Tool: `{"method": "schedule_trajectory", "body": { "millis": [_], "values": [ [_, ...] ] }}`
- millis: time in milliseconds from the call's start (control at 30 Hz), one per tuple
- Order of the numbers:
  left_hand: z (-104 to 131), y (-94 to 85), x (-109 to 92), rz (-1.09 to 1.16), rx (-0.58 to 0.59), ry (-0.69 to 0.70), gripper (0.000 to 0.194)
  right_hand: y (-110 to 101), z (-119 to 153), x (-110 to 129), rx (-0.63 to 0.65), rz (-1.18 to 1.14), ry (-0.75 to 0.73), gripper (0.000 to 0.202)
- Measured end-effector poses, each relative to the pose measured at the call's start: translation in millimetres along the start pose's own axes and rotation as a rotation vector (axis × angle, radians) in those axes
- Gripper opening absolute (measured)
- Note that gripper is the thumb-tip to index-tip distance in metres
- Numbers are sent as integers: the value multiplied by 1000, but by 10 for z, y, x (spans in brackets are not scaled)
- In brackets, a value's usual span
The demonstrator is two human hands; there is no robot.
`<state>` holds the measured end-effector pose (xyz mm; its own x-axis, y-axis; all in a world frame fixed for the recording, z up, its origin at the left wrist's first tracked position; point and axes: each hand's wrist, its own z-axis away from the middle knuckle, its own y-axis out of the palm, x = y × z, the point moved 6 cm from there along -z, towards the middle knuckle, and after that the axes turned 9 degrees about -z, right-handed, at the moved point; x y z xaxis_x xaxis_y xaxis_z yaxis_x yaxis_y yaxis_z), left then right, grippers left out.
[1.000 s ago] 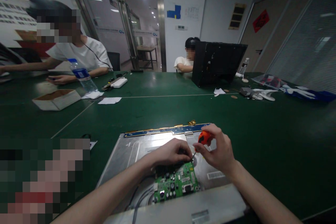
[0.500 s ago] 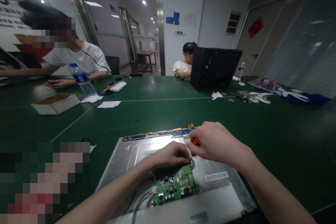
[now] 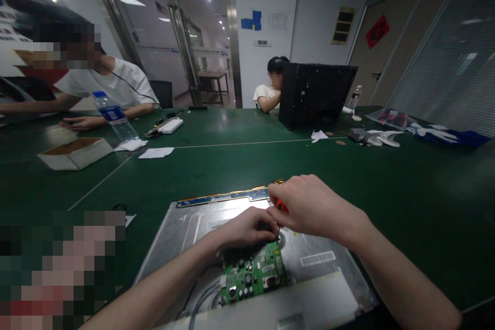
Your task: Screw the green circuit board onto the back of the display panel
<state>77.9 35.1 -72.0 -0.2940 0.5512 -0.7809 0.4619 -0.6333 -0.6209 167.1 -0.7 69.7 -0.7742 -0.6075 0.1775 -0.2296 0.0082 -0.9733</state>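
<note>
A flat metal display panel (image 3: 216,216) lies on the table, with a green circuit board (image 3: 253,274) on its back and a blue strip board (image 3: 224,199) along its far edge. My right hand (image 3: 305,203) is closed round the red-and-black handle of a screwdriver (image 3: 282,206). The screwdriver points down at the board's far right corner. My left hand (image 3: 251,227) has its fingers bent and pinched close to the screwdriver's tip; what lies between them, if anything, is hidden. Dark cables (image 3: 199,301) run from the board's left side.
An open box (image 3: 77,154), a tilted water bottle (image 3: 116,116) and papers (image 3: 157,152) are at the left. A black monitor housing (image 3: 317,95) stands at the back. White gloves (image 3: 382,138) lie at the right. Two people sit across the table.
The view has shifted slightly. My right hand has turned a little leftward with the screwdriver, covering more of its handle. My left hand stays at the board's corner.
</note>
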Motion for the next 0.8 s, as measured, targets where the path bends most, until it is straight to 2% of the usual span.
{"method": "schedule_trajectory", "body": {
  "millis": [133,300,433,533,667,800],
  "values": [
    [-7,0,20,0,-7,-1,15,-20,66,5,20,-91,-70,12],
    [-1,8,5,36,0,-6,15,-20,56,-61,-18,20,34,31],
    [-4,3,-10,18,10,-7,10,-1,10,-61,-16,57,74,33],
    [-6,5,-9,-5,15,11,10,-4,16,-40,-14,54,52,28],
    [-5,1,-10,18,2,22,15,-35,81,-12,2,-26,-21,8],
    [0,-1,-17,-14,15,-3,17,-51,140,-19,45,-74,-71,17]
  ]
}}
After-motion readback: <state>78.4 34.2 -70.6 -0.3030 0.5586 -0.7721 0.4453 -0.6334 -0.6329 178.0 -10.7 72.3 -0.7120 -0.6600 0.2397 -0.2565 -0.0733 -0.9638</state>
